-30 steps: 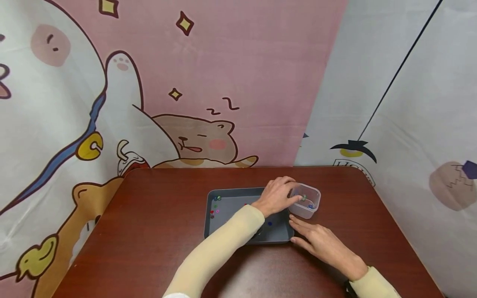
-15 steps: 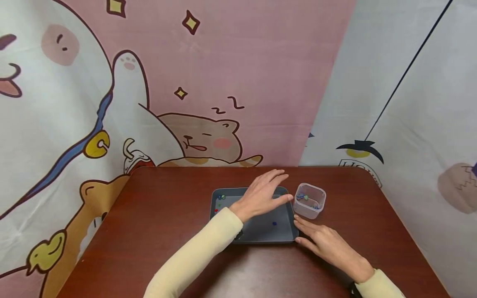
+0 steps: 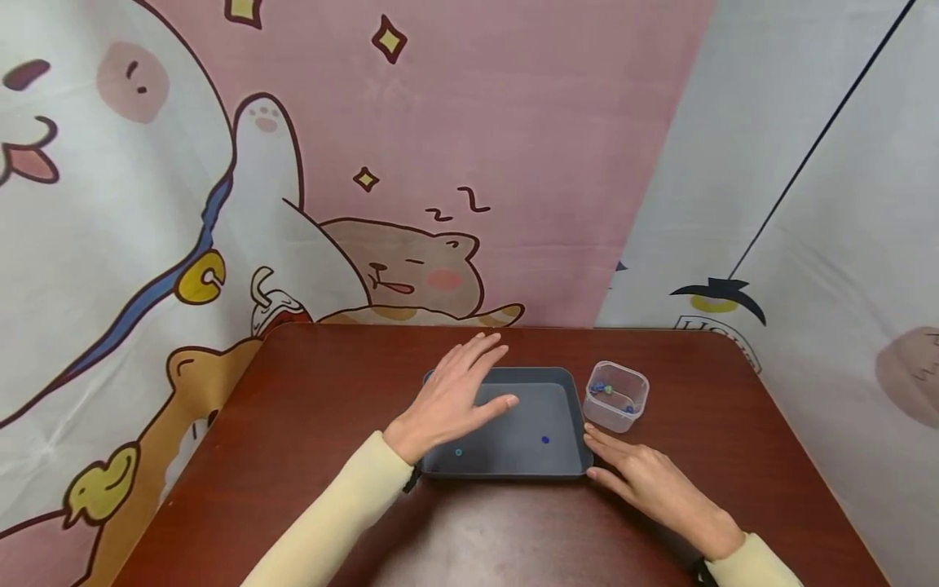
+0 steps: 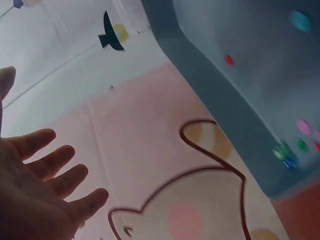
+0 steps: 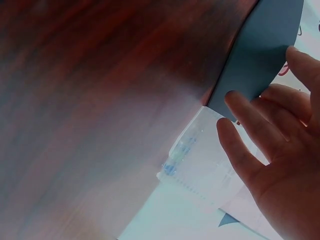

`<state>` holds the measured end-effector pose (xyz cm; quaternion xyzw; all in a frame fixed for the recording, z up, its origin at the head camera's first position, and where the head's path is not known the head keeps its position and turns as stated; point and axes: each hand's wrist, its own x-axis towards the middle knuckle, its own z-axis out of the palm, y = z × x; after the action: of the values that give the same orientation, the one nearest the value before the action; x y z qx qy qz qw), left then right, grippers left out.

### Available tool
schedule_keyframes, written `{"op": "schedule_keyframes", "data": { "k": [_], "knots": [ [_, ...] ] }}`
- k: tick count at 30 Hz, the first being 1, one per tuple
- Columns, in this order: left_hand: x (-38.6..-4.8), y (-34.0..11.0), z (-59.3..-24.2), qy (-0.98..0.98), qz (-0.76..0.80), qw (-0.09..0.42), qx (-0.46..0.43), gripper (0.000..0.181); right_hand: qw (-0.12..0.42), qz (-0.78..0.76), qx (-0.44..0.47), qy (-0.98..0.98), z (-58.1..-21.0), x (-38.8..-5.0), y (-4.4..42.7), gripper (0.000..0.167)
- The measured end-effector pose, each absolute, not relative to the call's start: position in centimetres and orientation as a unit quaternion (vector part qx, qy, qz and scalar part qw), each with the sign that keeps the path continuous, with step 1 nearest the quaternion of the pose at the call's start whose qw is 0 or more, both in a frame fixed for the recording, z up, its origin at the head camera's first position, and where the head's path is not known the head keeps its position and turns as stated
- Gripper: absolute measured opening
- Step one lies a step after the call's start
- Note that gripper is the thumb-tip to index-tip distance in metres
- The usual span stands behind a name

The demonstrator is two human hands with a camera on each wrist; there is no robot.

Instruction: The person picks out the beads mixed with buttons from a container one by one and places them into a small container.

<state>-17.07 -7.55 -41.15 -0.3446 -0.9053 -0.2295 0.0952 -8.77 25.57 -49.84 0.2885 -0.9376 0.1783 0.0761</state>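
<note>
A grey rectangular tray (image 3: 513, 420) lies on the table with small coloured beads in it. In the head view, a dark blue bead (image 3: 545, 440) and a teal ring-like bead (image 3: 458, 452) show on its floor. My left hand (image 3: 451, 399) hovers over the tray's left part, fingers spread and holding nothing, hiding that side. The left wrist view shows a red bead (image 4: 229, 60) and a pink bead (image 4: 303, 126) in the tray. My right hand (image 3: 649, 481) has straight fingers against the tray's right side, near the clear plastic container (image 3: 614, 419). Blue and green beads sit inside that container.
The brown wooden table (image 3: 337, 383) extends around the tray. Behind it hangs a cartoon-printed cloth (image 3: 557, 163), which also covers the sides. The container stands just right of the tray's far right part.
My left hand has moved left from the clear container, across the tray to its left part. My right hand stays by the tray's right side. The head view has shifted slightly.
</note>
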Motion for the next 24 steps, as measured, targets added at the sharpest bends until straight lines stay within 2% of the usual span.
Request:
{"op": "schedule_keyframes", "data": {
  "k": [5, 14, 24],
  "knots": [
    [-16.3, -10.3, -42.1, -0.915, -0.207, 0.103, -0.330, 0.080, 0.096, 0.179, 0.296, -0.933, -49.9, -8.7, 25.8, 0.050],
    [-14.8, -13.9, -44.5, -0.935, -0.190, 0.067, -0.292, 0.092, 0.107, 0.175, 0.300, -0.932, -49.9, -8.8, 25.8, 0.050],
    [-13.3, -16.5, -47.1, -0.954, -0.193, -0.046, -0.226, 0.114, 0.085, 0.180, 0.287, -0.937, -49.9, -8.7, 25.6, 0.051]
  ]
}}
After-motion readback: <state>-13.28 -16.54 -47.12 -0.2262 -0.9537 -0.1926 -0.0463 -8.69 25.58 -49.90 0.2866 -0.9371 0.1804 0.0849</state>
